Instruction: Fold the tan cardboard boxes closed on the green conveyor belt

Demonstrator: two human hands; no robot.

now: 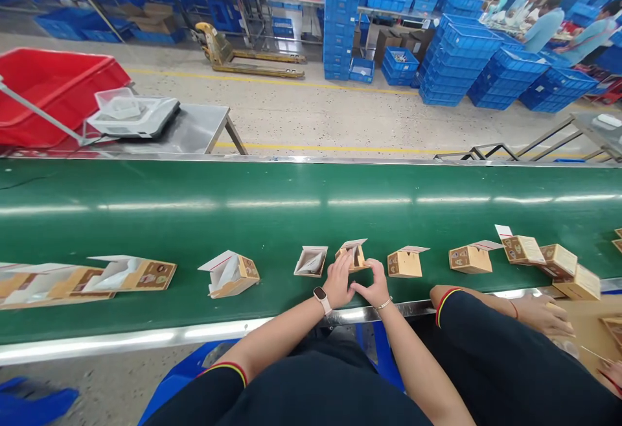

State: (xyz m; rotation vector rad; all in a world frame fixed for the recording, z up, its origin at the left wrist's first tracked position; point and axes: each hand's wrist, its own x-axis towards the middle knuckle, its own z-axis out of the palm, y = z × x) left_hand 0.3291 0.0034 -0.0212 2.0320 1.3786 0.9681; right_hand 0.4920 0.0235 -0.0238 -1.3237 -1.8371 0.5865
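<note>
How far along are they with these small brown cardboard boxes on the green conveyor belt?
Partway, it seems. The printed box nearest the co-worker's hand looks shut, so perhaps done. In hand: the left hand and right hand are at a box with its white flap raised. Remaining: the boxes leftward, open with white packets showing. The box just rightward shows no packet, but its flap sticks out.

Small boxes in one row along the conveyor belt (272,186), a scale (133,115) on the side table (204,121) behind the belt at left, a pallet truck (233,53) on the floor (291,111) farther behind.
</note>
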